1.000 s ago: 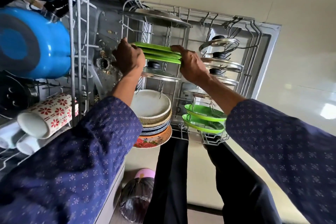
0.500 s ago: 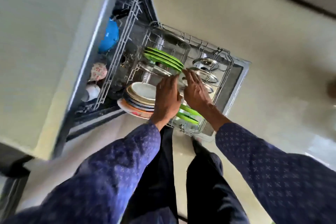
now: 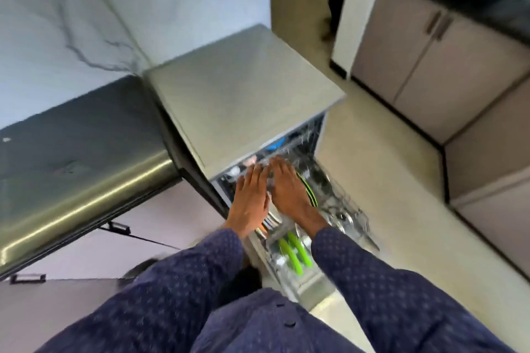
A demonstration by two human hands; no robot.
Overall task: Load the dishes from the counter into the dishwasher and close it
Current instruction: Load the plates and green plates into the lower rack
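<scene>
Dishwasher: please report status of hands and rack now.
Left hand and right hand open, empty, above the lower rack. Green plates racked. Dishwasher open, rack pulled out.

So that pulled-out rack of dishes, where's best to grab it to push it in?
Probably the outer front rim of the rack, from the open end by the floor, one hand either side. The rim is bare wire there, while green plates stand on edge inside. Both hands hover above it now.

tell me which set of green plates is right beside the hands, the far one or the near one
The far green plates, edge-on just right of the right hand; the near green plates sit lower, between the sleeves.
</scene>
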